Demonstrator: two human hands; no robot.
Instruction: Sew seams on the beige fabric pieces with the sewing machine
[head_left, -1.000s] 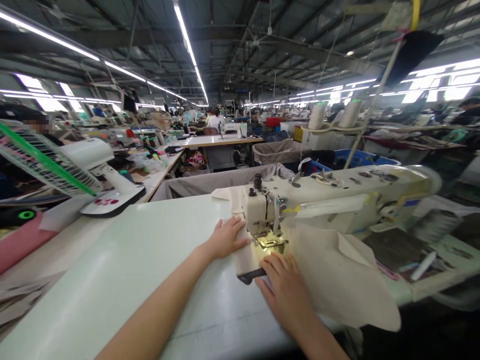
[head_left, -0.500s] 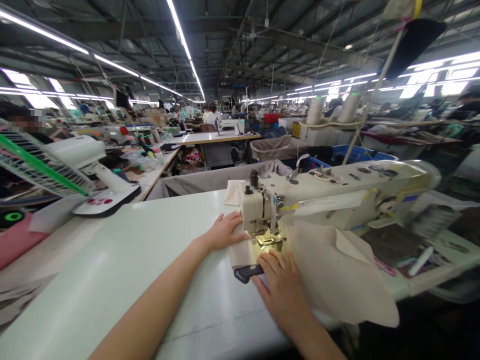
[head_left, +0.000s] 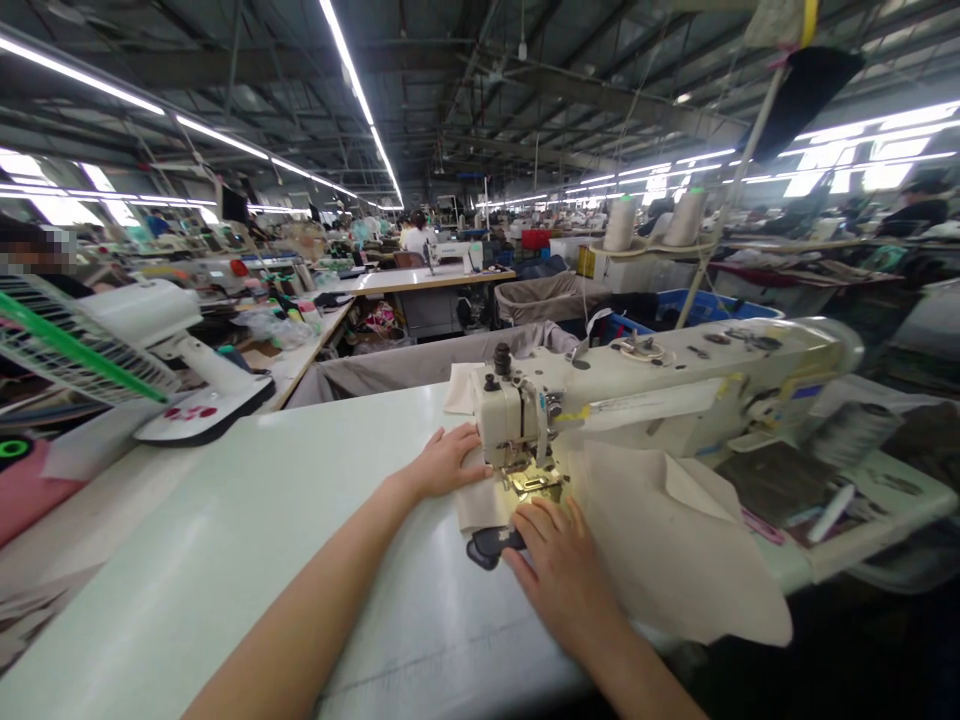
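Pale green table (head_left: pixel 247 520) with sewing machine (head_left: pixel 675 395), cloth (head_left: pixel 675 540), fan (head_left: pixel 150 350)

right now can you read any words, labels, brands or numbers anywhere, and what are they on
No text can be read.
Sewing machine: a strip label and a small blue and yellow sticker on its arm, both too blurred.
Desk fan: red marks on its base, too small to tell.
Distant signs and screens in the hall: too small to read.

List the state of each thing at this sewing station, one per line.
left hand: flat on the cloth, left of the needle
right hand: flat on the cloth, in front of the needle
cloth: under the presser foot, draped off the table edge
sewing machine: work light on
fan: tilted
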